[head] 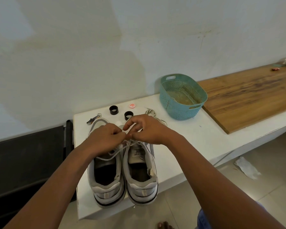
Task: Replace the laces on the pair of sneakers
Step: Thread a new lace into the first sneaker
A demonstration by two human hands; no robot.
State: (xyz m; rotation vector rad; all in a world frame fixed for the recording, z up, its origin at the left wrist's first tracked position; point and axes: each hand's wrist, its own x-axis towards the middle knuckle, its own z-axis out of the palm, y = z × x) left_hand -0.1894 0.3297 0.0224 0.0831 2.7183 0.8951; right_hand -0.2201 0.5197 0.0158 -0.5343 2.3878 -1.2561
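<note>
Two grey-and-white sneakers stand side by side on the white table, heels towards me: the left sneaker and the right sneaker. A pale lace runs across their tongues up to my hands. My left hand pinches the lace with curled fingers above the shoes. My right hand meets it there, fingers curled round the same lace, index finger raised. Another loose lace lies coiled behind my right hand.
A teal perforated basket sits at the back right. Two black rings, a red-white cap and a small metal tool lie behind the shoes. A wooden board covers the right. A dark surface lies left.
</note>
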